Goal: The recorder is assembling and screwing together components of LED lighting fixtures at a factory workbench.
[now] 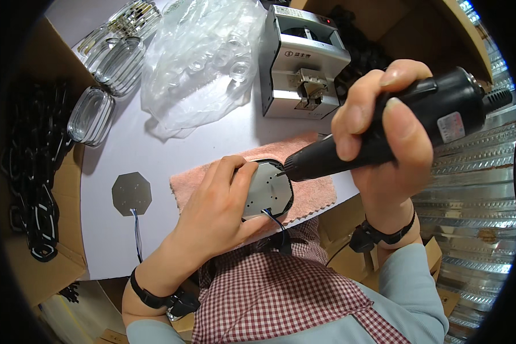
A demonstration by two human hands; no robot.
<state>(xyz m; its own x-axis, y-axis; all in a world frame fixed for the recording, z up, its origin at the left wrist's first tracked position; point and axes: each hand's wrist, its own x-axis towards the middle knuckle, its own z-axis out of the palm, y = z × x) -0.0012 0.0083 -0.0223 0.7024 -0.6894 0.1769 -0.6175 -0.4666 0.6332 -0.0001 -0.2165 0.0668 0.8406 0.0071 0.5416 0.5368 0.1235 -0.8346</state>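
In my right hand [384,126] is a black electric screwdriver [338,152], gripped round its body and tilted down to the left. Its tip meets the upper right part of a grey octagonal metal plate [268,192] with small holes. The plate sits in a black housing [290,200], and blue, black and white wires leave its lower edge. My left hand [221,200] holds the left side of this assembly, fingers over the top edge and thumb below. Under it lies a pink cloth [321,192]. Whether a screw is under the tip is too small to tell.
A similar octagonal plate [132,194] with wires lies on the white table [112,246]. Behind are clear rings in a plastic bag [195,69], stacked metal-edged frames [92,114] and a silver machine [304,69]. Cardboard boxes [63,246] with black parts stand left and back right.
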